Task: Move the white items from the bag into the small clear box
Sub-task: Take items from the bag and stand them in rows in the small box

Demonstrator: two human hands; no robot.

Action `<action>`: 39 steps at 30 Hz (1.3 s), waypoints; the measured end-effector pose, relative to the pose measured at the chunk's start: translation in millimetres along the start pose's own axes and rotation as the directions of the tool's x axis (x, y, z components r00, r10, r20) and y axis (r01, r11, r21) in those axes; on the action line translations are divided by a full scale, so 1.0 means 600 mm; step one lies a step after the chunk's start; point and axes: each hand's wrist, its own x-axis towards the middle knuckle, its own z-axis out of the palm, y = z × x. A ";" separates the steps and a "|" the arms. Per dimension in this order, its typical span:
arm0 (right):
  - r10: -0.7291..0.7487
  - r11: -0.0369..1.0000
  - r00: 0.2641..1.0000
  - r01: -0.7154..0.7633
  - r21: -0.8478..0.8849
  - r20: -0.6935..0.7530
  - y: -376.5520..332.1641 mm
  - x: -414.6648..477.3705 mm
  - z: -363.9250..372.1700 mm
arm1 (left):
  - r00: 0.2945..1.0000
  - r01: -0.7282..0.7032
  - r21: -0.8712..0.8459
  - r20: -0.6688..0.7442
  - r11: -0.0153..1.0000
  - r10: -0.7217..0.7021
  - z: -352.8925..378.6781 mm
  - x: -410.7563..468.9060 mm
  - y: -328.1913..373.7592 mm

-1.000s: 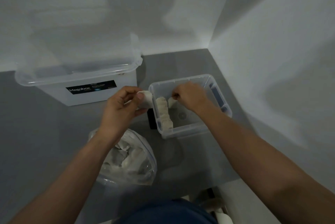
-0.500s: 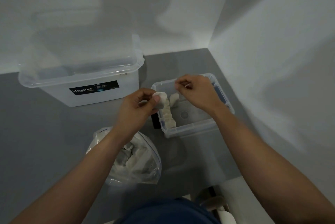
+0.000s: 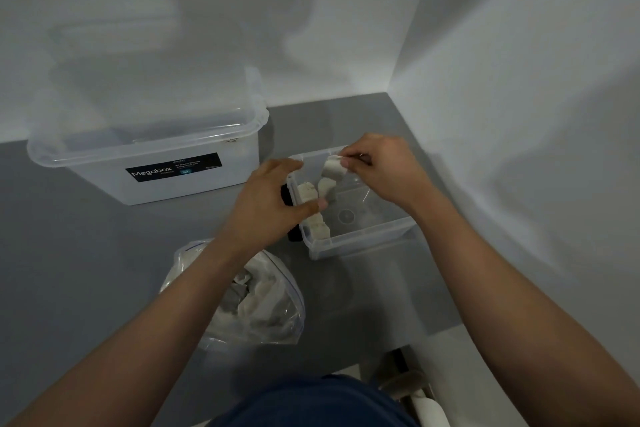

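Observation:
The small clear box (image 3: 363, 241) stands on the grey floor near the wall corner. A row of white items (image 3: 318, 223) lines its left side. My right hand (image 3: 384, 175) pinches one white item (image 3: 333, 167) over the far left part of the box. Beside the box's left wall hovers my left hand (image 3: 268, 207), thumb and fingers spread apart and nothing between them. The clear plastic bag (image 3: 258, 302), holding more white items, lies open on the floor under my left forearm.
A large lidded Megabox container (image 3: 162, 163) stands to the left against the back wall. White walls meet in a corner right behind and beside the small box. My lap in dark blue cloth (image 3: 311, 402) fills the bottom edge.
The white item went from my left hand into my right hand, which now holds it over the box. My left hand opened and moved right to the box's left side.

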 end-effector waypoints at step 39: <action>0.230 0.906 0.958 -0.146 0.396 -0.172 -0.232 -0.170 0.086 | 0.932 -0.322 0.136 -0.126 0.937 0.339 -0.123 -0.145 -0.133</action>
